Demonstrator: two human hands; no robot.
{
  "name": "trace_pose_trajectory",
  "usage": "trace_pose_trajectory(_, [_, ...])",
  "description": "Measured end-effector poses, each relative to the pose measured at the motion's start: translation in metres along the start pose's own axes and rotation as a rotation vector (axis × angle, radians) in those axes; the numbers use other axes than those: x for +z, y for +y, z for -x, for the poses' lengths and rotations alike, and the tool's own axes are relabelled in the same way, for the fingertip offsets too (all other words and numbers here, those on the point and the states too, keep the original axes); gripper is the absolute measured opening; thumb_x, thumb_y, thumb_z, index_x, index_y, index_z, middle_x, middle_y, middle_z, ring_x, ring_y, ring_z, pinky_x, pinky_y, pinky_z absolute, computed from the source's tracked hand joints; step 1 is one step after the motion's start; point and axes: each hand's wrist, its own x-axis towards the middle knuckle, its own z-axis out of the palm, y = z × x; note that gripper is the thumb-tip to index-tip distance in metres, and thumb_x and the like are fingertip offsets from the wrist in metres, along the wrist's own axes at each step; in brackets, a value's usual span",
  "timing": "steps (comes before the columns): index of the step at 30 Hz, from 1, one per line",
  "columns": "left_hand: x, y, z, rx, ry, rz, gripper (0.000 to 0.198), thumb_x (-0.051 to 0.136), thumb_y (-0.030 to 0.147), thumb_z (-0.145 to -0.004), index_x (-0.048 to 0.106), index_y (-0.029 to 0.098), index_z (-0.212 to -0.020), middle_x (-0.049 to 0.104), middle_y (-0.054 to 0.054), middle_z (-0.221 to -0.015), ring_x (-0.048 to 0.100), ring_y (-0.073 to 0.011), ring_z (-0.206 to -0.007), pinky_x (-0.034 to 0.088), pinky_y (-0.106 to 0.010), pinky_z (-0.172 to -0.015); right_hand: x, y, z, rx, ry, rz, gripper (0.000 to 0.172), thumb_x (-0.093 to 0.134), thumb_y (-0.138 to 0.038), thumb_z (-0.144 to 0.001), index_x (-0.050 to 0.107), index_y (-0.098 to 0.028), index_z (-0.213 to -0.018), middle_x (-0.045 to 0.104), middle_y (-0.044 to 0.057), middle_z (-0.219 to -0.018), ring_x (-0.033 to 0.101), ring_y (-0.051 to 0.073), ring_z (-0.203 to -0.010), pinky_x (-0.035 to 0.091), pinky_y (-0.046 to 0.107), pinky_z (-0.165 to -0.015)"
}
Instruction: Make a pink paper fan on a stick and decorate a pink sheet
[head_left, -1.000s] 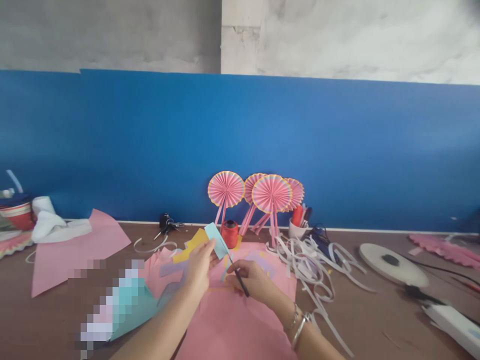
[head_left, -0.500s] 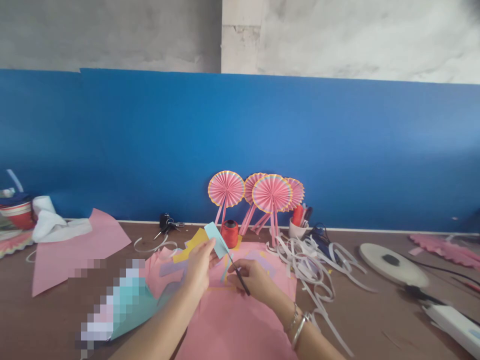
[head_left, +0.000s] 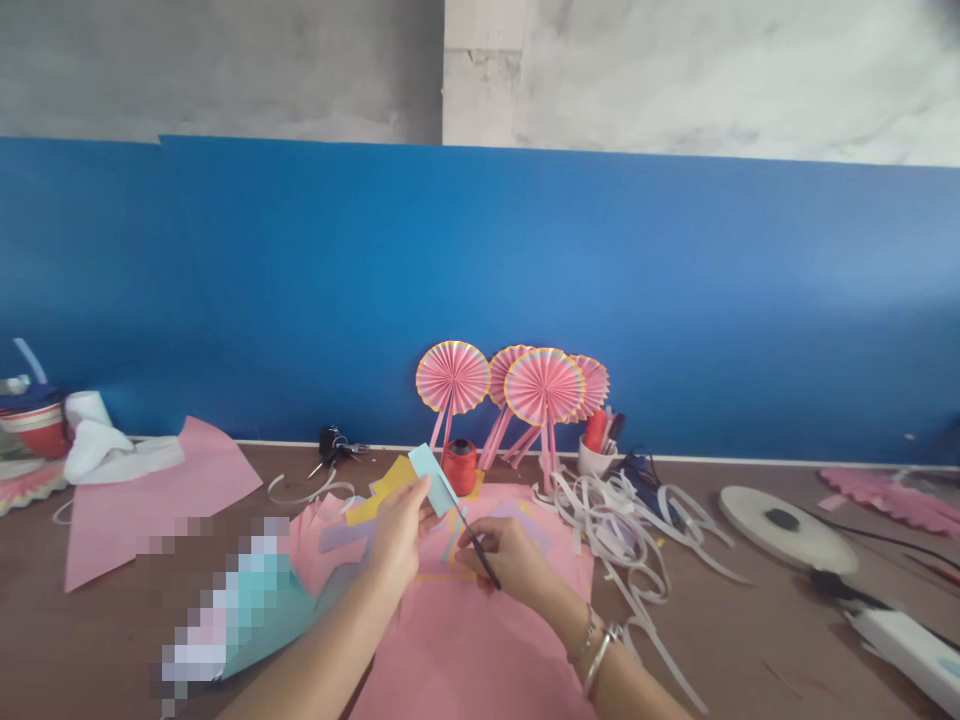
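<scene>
A light-blue strip of paper [head_left: 433, 478] is pinched in my left hand [head_left: 401, 525], tilted and held up above the pink sheets. My right hand [head_left: 506, 560] grips dark-handled scissors [head_left: 480, 555], seen almost edge-on. Their thin tip meets the lower right edge of the blue strip; how far the blades are apart cannot be made out. Beneath both hands lies a large pink paper sheet [head_left: 480, 640], with purple and yellow scraps on it. Right behind the strip stands a red thread spool [head_left: 460, 467].
Several pink pleated paper fans [head_left: 544, 387] lean against the blue panel [head_left: 300, 300]. Curled white strips [head_left: 622, 520] lie on the right, beside a white disc [head_left: 787, 530] and a white corded tool [head_left: 911, 655]. Keys [head_left: 337, 447], a teal sheet [head_left: 274, 615] and pink paper [head_left: 161, 500] are on the left.
Both hands, the blue strip and the scissors stay nearly in place. Only a very slight shift of the scissors' handle shows.
</scene>
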Motion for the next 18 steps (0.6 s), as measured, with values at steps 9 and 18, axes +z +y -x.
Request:
trace_pose_trajectory(9, [-0.0003,-0.0007,-0.0002,0.001,-0.031,-0.001,0.03,0.078,0.032,-0.056,0.063,0.013,-0.075,0.071,-0.007,-0.07,0.067,-0.0179,-0.064,0.051,-0.027,-0.06,-0.0001,0.0023,-0.0021,0.025,-0.038,-0.063,0.009,0.058,-0.019,-0.067,0.063,-0.016,-0.074,0.052,-0.006,-0.042,0.045,0.008,-0.037,0.033,0.017,-0.039])
trace_pose_trajectory(18, [0.0023,-0.0024,0.0038,-0.025,-0.121,-0.023,0.023,0.075,0.031,-0.06,0.062,0.014,-0.068,0.069,-0.005,-0.066,0.067,-0.0187,-0.065,0.051,-0.028,-0.064,-0.001,-0.0028,-0.0008,0.013,-0.028,-0.102,0.011,0.061,-0.022,-0.068,0.064,-0.016,-0.077,0.054,-0.006,-0.045,0.046,0.009,-0.04,0.035,0.019,-0.042])
